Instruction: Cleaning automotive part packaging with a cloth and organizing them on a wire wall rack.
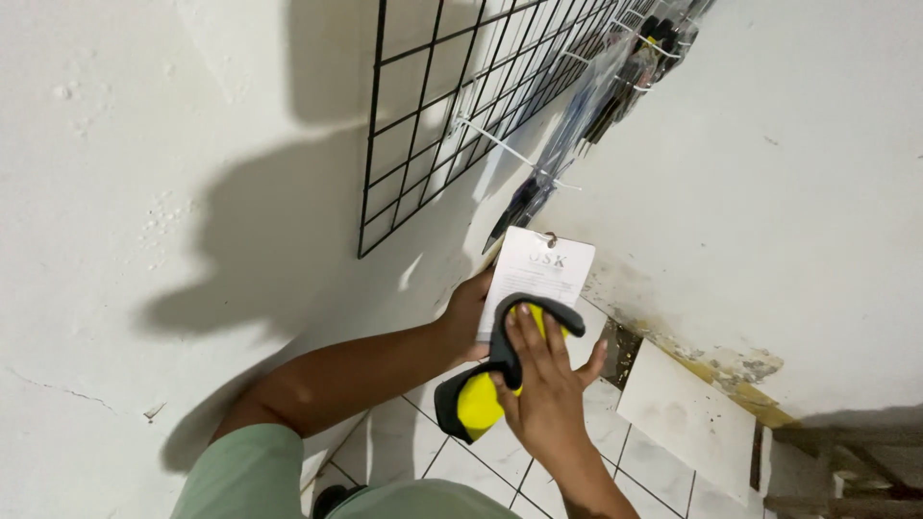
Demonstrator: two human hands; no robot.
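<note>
Both hands are on a yellow and black tool (478, 399) with a white card tag (535, 274), held low in front of the white wall, just below the black wire grid panel (452, 106). Left hand (468, 312) has its grip closed on the tag's edge. Right hand (546, 384) is wrapped over the tool's black strap, fingers clamped on it. Packaged items (615, 86) hang on the grid's hooks above, and a loose white tile (685, 418) leans right of the tool.

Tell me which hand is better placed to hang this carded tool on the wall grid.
Probably the left. The left hand holds the white card nearest the grid and its hooks; the right hand grips the yellow-and-black tool lower down.
</note>
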